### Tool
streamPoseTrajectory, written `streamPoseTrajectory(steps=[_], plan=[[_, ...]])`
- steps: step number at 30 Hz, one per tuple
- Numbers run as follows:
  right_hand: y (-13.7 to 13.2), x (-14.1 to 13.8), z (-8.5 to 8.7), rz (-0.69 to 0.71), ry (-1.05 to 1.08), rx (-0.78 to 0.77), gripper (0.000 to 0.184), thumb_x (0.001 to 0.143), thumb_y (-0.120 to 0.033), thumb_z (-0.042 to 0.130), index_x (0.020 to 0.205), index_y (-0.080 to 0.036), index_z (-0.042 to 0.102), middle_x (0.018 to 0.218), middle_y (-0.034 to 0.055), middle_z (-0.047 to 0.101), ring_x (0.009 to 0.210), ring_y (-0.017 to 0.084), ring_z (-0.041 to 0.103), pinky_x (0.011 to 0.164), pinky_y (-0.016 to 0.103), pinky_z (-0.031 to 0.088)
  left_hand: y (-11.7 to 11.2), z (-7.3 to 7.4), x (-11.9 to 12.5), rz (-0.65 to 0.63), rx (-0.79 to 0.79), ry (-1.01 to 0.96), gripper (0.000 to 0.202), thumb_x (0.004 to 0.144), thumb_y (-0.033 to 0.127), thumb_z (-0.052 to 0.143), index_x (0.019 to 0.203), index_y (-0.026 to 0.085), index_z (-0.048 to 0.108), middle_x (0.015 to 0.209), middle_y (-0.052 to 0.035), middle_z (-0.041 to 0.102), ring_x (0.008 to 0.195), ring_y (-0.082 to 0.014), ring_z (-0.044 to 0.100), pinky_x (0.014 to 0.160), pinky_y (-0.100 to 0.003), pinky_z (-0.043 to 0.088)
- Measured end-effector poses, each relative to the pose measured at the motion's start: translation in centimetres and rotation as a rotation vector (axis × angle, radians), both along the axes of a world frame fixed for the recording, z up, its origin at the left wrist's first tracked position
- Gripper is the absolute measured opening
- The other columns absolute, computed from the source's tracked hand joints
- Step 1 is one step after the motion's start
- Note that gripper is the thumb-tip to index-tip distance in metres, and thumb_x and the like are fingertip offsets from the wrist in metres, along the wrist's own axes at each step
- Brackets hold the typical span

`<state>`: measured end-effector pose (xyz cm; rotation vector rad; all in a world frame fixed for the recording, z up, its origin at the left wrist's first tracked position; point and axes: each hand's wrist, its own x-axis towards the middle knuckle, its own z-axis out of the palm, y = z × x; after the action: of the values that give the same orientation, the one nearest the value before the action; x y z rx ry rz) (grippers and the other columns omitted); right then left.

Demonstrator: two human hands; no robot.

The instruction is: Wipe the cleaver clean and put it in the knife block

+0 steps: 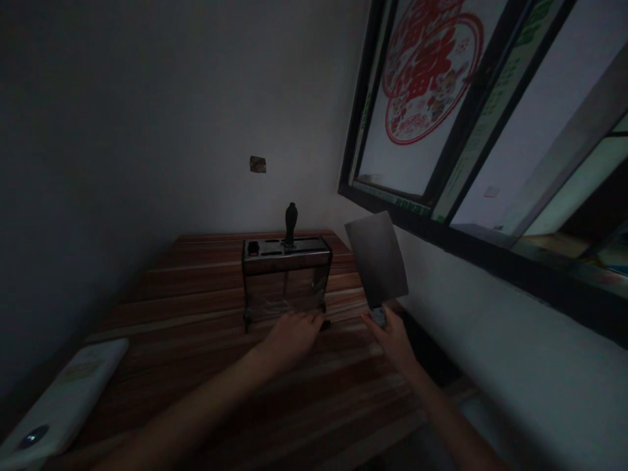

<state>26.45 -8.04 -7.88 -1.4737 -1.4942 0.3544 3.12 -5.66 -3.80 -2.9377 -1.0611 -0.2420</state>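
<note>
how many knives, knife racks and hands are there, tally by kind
knives: 2, the cleaver in the right hand and the black-handled knife in the rack
knife rack: 1
hands: 2, the left hand at the rack's foot
total: 5

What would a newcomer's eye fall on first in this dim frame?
The cleaver, held blade up in the right hand, right of centre. Then the red paper-cut on the window at upper right, and the metal knife block on the wooden table, with the left hand at its base.
</note>
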Motion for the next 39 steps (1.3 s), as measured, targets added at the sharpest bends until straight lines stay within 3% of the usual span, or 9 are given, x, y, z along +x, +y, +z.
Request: streamPoseTrajectory(steps=[5, 8, 11, 15, 19, 22, 28, 32, 39], plan=[[-1.3, 2.2, 0.6, -0.012, -0.057, -0.017, 0.032, 0.078, -0.047, 0.057, 0.067, -0.019, 0.047, 0.053, -0.0056, 0.043, 0.046, 0.010, 0.039, 0.045, 0.022, 0.033, -1.3, -2.7, 0.4, 0.022, -0.077, 0.132, 0.039, 0.084, 0.005, 0.041, 0.121, 0.011, 0.054, 0.120, -0.0189, 0.060, 0.108, -0.0304, 0.060, 0.083, -0.044, 0.051], [-1.4, 3.4, 1.3, -0.048, -0.122, -0.008, 0.032, 0.076, -0.049, 0.058, 0.067, -0.020, 0.048, 0.050, -0.0055, 0.044, 0.044, 0.011, 0.041, 0.044, 0.023, 0.034, -2.1, -4.8, -0.5, 0.024, -0.133, 0.144, 0.045, 0.086, 0.010, 0.041, 0.131, 0.011, 0.045, 0.139, -0.0201, 0.041, 0.128, -0.0314, 0.041, 0.096, -0.047, 0.043], [-1.1, 4.3, 2.9, -0.011, -0.180, -0.015, 0.030, 0.074, -0.049, 0.060, 0.071, -0.020, 0.052, 0.054, -0.0025, 0.053, 0.049, 0.014, 0.049, 0.048, 0.024, 0.039, -2.5, -6.8, -1.6, -0.002, -0.203, 0.065, 0.058, 0.088, 0.031, 0.047, 0.142, 0.017, 0.028, 0.148, -0.0175, 0.021, 0.137, -0.0305, 0.020, 0.107, -0.050, 0.028], [-0.5, 5.2, 6.0, 0.059, -0.206, -0.116, 0.035, 0.080, -0.053, 0.049, 0.064, -0.022, 0.048, 0.039, -0.0056, 0.045, 0.036, 0.012, 0.044, 0.038, 0.024, 0.035, -2.5, -8.5, -2.4, -0.032, -0.280, -0.058, 0.068, 0.086, 0.045, 0.048, 0.144, 0.029, 0.016, 0.152, -0.0106, 0.010, 0.139, -0.0283, 0.009, 0.110, -0.051, 0.021], [0.6, 5.7, 9.9, 0.156, -0.295, -0.138, 0.037, 0.081, -0.056, 0.046, 0.067, -0.021, 0.048, 0.043, -0.0052, 0.047, 0.037, 0.012, 0.046, 0.038, 0.023, 0.036, -2.8, -9.1, -2.2, -0.008, -0.270, -0.183, 0.068, 0.086, 0.043, 0.051, 0.144, 0.032, 0.016, 0.153, -0.0067, 0.014, 0.139, -0.0281, 0.014, 0.110, -0.053, 0.021], [1.7, 6.0, 13.0, 0.174, -0.451, -0.096, 0.040, 0.081, -0.058, 0.045, 0.063, -0.021, 0.048, 0.043, -0.0043, 0.045, 0.039, 0.012, 0.048, 0.039, 0.023, 0.036, -2.7, -8.6, -2.5, 0.023, -0.162, -0.330, 0.069, 0.084, 0.030, 0.055, 0.143, 0.031, 0.018, 0.151, -0.0061, 0.024, 0.136, -0.0268, 0.027, 0.108, -0.050, 0.030], [4.7, 6.6, 18.4, -0.088, -0.783, -0.009, 0.044, 0.079, -0.060, 0.046, 0.094, -0.022, 0.060, 0.060, 0.0033, 0.062, 0.052, 0.021, 0.059, 0.048, 0.030, 0.040, 0.3, -8.0, -5.7, 0.020, 0.176, -0.597, 0.048, 0.086, 0.009, 0.040, 0.131, 0.025, 0.041, 0.129, -0.0073, 0.053, 0.123, -0.0213, 0.044, 0.106, -0.046, 0.034], [6.2, 6.2, 22.1, -0.243, -1.092, 0.014, 0.043, 0.081, -0.059, 0.045, 0.100, -0.024, 0.063, 0.081, 0.0088, 0.069, 0.069, 0.029, 0.065, 0.051, 0.032, 0.040, 2.1, -9.1, -7.5, 0.200, 0.194, -0.814, 0.042, 0.086, 0.009, 0.038, 0.124, 0.024, 0.046, 0.122, -0.0095, 0.054, 0.117, -0.0219, 0.048, 0.100, -0.044, 0.041], [8.5, 3.5, 27.4, -0.211, -1.410, 0.124, 0.036, 0.081, -0.051, 0.052, 0.103, -0.026, 0.065, 0.100, 0.0058, 0.070, 0.084, 0.028, 0.065, 0.058, 0.031, 0.042, 3.7, -10.7, -8.7, 0.374, 0.194, -1.008, 0.031, 0.088, 0.016, 0.038, 0.117, 0.022, 0.047, 0.118, -0.0101, 0.052, 0.113, -0.0231, 0.049, 0.098, -0.047, 0.041]])
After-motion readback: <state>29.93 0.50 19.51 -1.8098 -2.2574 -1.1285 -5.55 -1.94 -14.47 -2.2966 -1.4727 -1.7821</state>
